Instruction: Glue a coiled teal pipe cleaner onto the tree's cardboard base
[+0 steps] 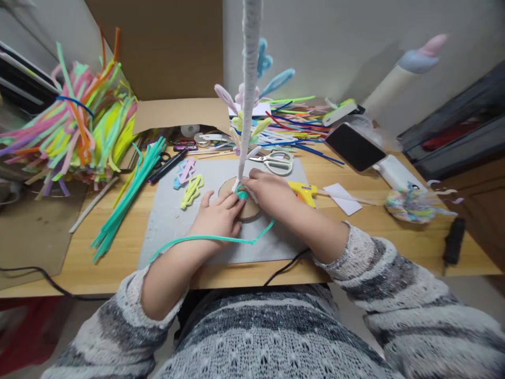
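Note:
A white-wrapped stem (249, 84) stands upright on a round cardboard disc (250, 213). At its foot lies a small teal coil of pipe cleaner (242, 195). My left hand (216, 217) presses its closed fingers against the coil from the left. My right hand (266, 189) has its fingers curled in at the stem's foot, by the coil's far side; its fingertips are partly hidden. A long teal pipe cleaner tail (213, 238) comes out below my right wrist and runs left across my left wrist. Looped pastel shapes (278, 81) show behind the stem.
A grey mat (169, 226) lies under the disc. Around it are zigzag yellow pieces (192, 191), scissors (279, 162), a yellow glue gun (303, 192), a phone (355, 146) and a teal pipe cleaner bundle (128, 202). A large multicoloured bundle (79, 126) stands at left.

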`<action>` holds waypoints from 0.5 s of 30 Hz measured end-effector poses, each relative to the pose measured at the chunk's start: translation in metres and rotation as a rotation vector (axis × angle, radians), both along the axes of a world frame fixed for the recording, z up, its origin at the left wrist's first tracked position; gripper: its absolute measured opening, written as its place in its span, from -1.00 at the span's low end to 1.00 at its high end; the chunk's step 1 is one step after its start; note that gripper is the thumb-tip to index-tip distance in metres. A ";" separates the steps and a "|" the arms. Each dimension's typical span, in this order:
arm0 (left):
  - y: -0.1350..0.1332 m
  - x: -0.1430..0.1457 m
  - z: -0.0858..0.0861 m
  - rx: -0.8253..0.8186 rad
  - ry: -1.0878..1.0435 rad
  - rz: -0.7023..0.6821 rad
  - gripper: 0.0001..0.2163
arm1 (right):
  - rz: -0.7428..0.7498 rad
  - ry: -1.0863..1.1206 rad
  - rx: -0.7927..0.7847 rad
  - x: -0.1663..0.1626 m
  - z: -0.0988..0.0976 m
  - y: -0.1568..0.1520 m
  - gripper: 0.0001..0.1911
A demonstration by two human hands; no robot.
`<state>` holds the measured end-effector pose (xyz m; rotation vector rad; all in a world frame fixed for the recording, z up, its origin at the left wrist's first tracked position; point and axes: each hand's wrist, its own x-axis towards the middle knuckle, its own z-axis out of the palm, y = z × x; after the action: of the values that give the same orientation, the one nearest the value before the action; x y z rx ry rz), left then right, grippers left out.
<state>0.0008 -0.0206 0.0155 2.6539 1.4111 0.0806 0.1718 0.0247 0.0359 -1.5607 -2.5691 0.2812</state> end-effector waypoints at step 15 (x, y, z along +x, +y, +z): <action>0.005 -0.008 -0.011 -0.029 -0.094 0.011 -0.53 | -0.093 0.090 0.033 0.006 -0.028 -0.008 -0.69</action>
<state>-0.0067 -0.0161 0.0049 2.5824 1.3871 0.1820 0.1780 0.0165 0.0078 -1.6122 -2.4135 0.2916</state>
